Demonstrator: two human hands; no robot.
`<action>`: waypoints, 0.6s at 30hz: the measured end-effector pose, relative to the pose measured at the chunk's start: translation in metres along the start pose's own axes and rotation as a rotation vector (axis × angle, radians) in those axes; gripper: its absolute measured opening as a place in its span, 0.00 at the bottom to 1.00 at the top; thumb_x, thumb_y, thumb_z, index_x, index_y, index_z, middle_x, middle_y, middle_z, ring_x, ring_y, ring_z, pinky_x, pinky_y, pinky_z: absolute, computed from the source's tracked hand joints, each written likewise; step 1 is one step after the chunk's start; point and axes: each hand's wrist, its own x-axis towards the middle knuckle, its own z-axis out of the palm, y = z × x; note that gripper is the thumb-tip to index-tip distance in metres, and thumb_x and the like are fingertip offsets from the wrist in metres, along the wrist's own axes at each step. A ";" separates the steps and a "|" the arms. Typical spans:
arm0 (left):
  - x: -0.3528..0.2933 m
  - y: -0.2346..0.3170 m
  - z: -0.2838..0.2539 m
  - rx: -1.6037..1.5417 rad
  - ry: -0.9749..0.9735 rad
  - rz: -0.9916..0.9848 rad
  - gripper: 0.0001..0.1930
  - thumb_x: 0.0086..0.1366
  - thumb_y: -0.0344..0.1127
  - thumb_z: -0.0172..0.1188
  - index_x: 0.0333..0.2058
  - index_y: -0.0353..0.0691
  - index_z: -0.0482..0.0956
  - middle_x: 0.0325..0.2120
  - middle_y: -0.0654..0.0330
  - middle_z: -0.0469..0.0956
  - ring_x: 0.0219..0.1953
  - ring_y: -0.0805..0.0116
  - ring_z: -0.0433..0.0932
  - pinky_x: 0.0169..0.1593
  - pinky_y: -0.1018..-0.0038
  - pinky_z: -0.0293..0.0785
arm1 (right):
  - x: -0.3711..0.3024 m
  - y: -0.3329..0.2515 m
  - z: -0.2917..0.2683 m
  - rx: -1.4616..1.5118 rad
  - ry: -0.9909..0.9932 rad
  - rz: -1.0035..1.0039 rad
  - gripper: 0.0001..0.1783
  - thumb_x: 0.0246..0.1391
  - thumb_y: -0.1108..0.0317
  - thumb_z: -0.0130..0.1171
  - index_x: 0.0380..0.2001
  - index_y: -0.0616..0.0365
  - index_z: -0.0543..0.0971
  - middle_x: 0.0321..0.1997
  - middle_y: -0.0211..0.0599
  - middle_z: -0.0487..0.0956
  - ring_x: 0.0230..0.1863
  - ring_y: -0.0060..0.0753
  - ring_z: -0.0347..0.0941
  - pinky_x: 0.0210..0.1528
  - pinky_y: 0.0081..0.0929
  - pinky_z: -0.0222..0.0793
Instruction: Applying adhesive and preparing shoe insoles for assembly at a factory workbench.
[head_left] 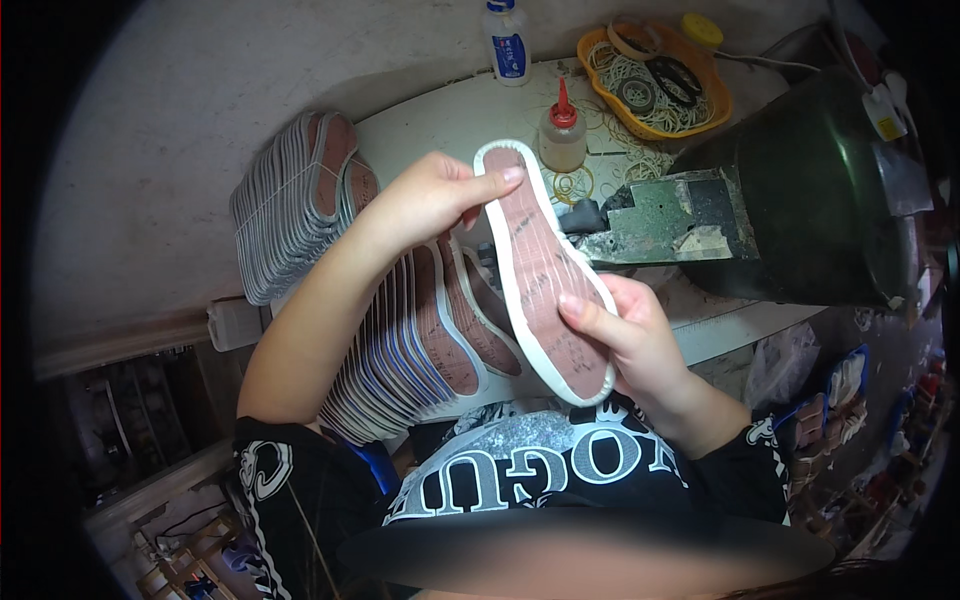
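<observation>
A shoe insole [545, 275] with a pinkish-brown face and a white wrapped edge is held up in front of me, tilted, with its narrower end farther away. Near that far end, my left hand [430, 200] grips it with the thumb flat on the brown face. At the wider near end my right hand [635, 325] clasps its right edge, thumb on top and fingers underneath. Below my left forearm stands a long row of similar insoles [405, 335] on edge. Farther left, a tied stack of grey-edged insoles [300, 200] leans by the wall.
A dark green machine [790, 200] reaches across the white table [420, 125] from the right. Behind the insole stand a red-tipped squeeze bottle [563, 140] and a white-and-blue bottle [508, 45]. An orange basket [655, 125] holds rubber bands and tape rolls.
</observation>
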 end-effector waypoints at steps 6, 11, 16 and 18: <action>-0.061 -0.011 0.023 -0.566 0.136 0.232 0.17 0.66 0.48 0.55 0.32 0.38 0.77 0.19 0.67 0.74 0.17 0.80 0.70 0.21 0.83 0.66 | -0.012 0.015 0.030 -0.197 -0.164 -0.123 0.16 0.55 0.69 0.61 0.45 0.65 0.76 0.39 0.32 0.80 0.40 0.18 0.74 0.44 0.19 0.71; -0.111 -0.029 0.045 -0.903 0.192 0.282 0.15 0.67 0.39 0.53 0.44 0.33 0.74 0.36 0.58 0.76 0.36 0.72 0.77 0.42 0.76 0.73 | -0.015 0.026 0.035 -0.499 -0.224 -0.175 0.23 0.52 0.66 0.65 0.48 0.64 0.72 0.43 0.34 0.77 0.43 0.21 0.73 0.45 0.22 0.70; -0.112 -0.050 0.047 -1.258 0.587 0.379 0.16 0.68 0.40 0.51 0.45 0.34 0.73 0.38 0.56 0.77 0.39 0.67 0.78 0.44 0.71 0.75 | -0.033 0.012 0.029 -0.288 -0.348 0.044 0.27 0.54 0.74 0.61 0.55 0.65 0.62 0.45 0.43 0.76 0.41 0.28 0.78 0.38 0.24 0.77; -0.108 -0.066 0.057 -1.284 0.638 0.425 0.15 0.68 0.39 0.52 0.46 0.33 0.72 0.38 0.55 0.76 0.41 0.67 0.77 0.46 0.71 0.74 | -0.038 0.014 0.031 -0.270 -0.293 -0.132 0.19 0.56 0.75 0.57 0.51 0.66 0.67 0.43 0.39 0.77 0.39 0.26 0.77 0.41 0.22 0.75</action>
